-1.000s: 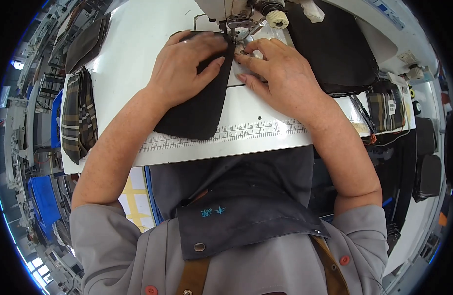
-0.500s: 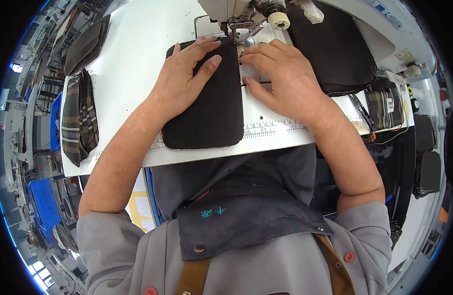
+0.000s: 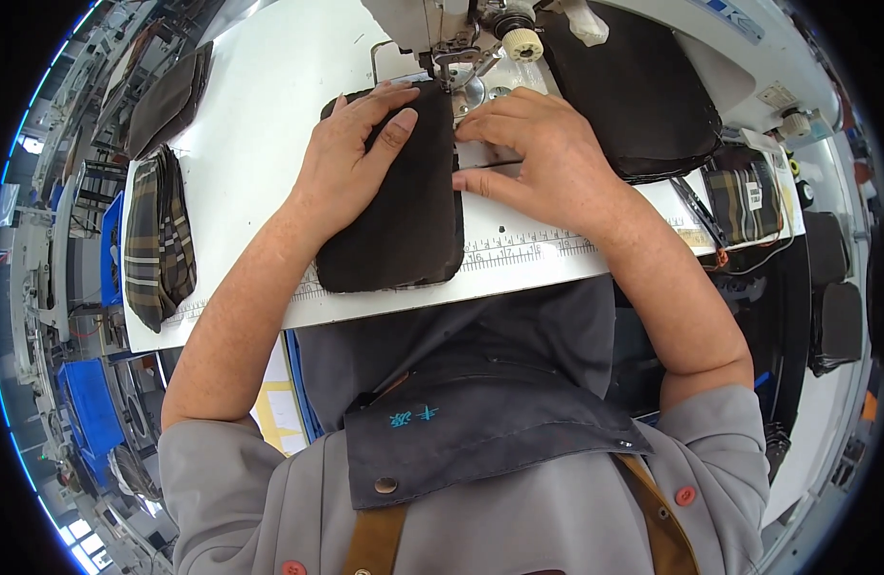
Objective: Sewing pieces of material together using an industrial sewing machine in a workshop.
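A dark rounded fabric panel (image 3: 404,225) lies flat on the white sewing table (image 3: 269,144), its far end under the presser foot of the sewing machine (image 3: 452,43). My left hand (image 3: 351,158) lies flat on the panel's upper left part, fingers spread and pointing at the needle. My right hand (image 3: 538,153) rests at the panel's right edge, fingertips pressing the fabric down beside the foot. Neither hand grips anything; both press on the cloth.
A stack of dark fabric pieces (image 3: 634,91) lies right of the machine. Plaid pieces (image 3: 159,235) sit at the table's left edge, more dark pieces (image 3: 169,96) behind them. A plaid piece (image 3: 744,196) lies at far right. A ruler strip (image 3: 528,251) runs along the table's front.
The dark panel has been turned from a slanted position to lie straight and flat, and has moved up under the presser foot. Both hands shifted with it toward the needle.
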Demonstrator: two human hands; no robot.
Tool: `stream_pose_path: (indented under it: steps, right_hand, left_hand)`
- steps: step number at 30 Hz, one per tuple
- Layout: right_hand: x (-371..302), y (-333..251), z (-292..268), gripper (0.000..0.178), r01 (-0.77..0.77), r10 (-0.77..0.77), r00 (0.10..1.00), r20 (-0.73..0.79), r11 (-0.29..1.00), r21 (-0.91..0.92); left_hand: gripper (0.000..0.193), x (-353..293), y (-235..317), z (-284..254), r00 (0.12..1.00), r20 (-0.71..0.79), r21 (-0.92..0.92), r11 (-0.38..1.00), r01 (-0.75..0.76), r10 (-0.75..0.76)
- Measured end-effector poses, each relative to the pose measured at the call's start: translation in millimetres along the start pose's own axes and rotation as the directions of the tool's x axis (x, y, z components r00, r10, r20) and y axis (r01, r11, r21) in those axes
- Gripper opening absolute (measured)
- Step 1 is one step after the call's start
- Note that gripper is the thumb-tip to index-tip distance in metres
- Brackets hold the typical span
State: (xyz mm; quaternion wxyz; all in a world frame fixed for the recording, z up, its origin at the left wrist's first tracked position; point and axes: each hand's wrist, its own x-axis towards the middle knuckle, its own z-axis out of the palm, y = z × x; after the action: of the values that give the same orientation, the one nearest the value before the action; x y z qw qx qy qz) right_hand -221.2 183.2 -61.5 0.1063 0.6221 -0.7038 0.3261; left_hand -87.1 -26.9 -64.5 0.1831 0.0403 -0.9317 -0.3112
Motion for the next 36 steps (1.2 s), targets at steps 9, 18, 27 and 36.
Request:
stream_pose_path:
  steps: [9,18,27,36]
  right_hand:
    - [-0.1,-5.9,1.2,0.037,0.097,-0.098,0.995,-0.022,0.995,-0.033]
    - [-3.5,-16.7,-3.1,0.027,0.221,-0.206,0.974,0.093,0.952,-0.213]
    - [-0.2,-18.6,-1.7,0.024,0.176,-0.154,0.983,0.104,0.949,-0.262]
    - [0.9,-10.7,2.1,0.021,0.127,-0.122,0.992,0.033,0.955,-0.268]
  left_hand:
    - [0.041,-6.0,10.9,-0.9,0.992,0.05,0.081,0.989,-0.12,0.116]
    - [0.036,-9.3,18.1,1.2,0.959,0.167,0.154,0.955,-0.255,0.229]
    - [0.03,-0.5,12.0,2.8,0.961,0.116,0.128,0.955,-0.266,0.252]
    - [0.031,17.5,-7.2,6.8,0.967,0.085,0.12,0.961,-0.249,0.239]
